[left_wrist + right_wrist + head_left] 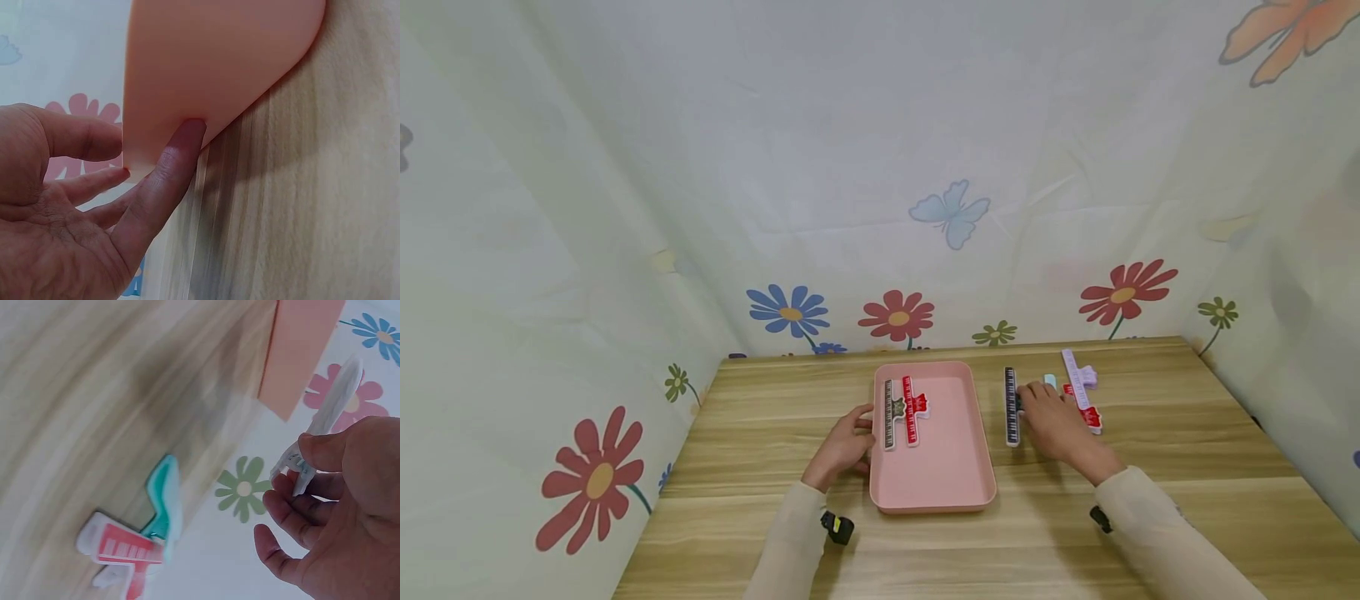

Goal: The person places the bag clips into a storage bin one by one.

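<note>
Two clips (pixel 901 411) in tray (pixel 951 475)

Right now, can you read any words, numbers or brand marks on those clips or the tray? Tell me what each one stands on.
None can be read.
Ruler-like tick marks on the two clips in the pink tray and on the dark clip pinched by the right hand: too small.
White marks on the red clip: blurred.
Tray: no text visible.

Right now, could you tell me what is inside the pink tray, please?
Two clips lie in the tray, near its far left: a dark clip and a red clip, side by side. Nothing there is covered.
</note>
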Demonstrator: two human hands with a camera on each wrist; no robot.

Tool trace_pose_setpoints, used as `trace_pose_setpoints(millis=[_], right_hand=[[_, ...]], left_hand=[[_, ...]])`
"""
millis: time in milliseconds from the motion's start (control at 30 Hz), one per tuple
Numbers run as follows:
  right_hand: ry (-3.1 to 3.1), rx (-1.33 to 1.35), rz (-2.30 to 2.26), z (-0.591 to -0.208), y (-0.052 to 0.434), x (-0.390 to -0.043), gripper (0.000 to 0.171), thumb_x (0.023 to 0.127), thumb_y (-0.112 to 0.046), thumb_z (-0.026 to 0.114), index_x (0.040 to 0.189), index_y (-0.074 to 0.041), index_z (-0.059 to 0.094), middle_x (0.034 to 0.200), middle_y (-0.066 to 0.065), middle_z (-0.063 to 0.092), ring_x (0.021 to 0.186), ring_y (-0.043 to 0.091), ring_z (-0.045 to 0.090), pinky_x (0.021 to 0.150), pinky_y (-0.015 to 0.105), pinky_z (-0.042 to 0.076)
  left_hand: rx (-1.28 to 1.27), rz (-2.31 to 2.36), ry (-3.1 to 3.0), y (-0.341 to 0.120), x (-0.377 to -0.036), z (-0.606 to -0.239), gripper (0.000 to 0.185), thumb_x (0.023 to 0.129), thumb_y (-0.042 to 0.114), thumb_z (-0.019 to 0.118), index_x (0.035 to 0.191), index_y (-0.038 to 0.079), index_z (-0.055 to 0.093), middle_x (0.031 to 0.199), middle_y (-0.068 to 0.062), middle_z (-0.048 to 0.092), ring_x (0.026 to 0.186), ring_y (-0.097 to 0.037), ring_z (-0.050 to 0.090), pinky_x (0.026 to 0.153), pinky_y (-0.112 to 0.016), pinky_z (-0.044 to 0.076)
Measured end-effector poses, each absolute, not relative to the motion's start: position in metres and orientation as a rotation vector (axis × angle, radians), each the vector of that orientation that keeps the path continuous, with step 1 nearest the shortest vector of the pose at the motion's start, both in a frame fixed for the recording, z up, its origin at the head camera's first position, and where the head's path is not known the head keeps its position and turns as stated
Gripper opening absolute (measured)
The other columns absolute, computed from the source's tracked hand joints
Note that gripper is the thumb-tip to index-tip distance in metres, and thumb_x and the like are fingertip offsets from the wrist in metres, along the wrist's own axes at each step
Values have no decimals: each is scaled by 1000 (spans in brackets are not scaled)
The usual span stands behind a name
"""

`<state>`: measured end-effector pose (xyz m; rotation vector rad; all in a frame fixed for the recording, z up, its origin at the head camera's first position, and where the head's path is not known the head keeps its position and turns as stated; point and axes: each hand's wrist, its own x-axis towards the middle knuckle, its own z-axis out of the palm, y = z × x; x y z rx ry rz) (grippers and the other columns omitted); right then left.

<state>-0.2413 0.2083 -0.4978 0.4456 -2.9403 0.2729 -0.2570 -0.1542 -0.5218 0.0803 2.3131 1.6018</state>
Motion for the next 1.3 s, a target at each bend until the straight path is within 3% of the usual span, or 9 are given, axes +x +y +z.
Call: trace_pose_setpoints(millis=[233,467,800,1300], right_hand=[[-2906,487,289,-485,197,-237,42,96,-17,60,132,4,52,130,23,55,123,41,50,98,66,42],[-2908,514,289,-473,185,-232,43,97,-19,60,133,3,52,131,21,55,123,40,50,95,64,43],[-2901,540,302,-469,175,-232,44,98,-22,58,135,2,52,133,20,55,125,38,50,100,62,43],[-2890,583,320,-468,169,-234,44,97,-22,60,134,2,53,130,19,56,123,36,51,95,58,45]], left_hand=[[68,1593,2318,-154,-258,-522,65,90,1,51,152,8,32,138,-27,48,95,-28,64,54,-39,59],[74,1577,2337,-154,-258,-522,64,91,3,52,152,9,33,137,-27,49,92,-26,64,54,-39,59],[88,1583,2341,-154,-258,-523,63,91,3,52,151,7,33,135,-29,49,87,-25,65,52,-38,58],[65,1568,2336,-155,-257,-522,64,91,4,53,152,11,34,136,-26,49,85,-24,65,54,-40,59]])
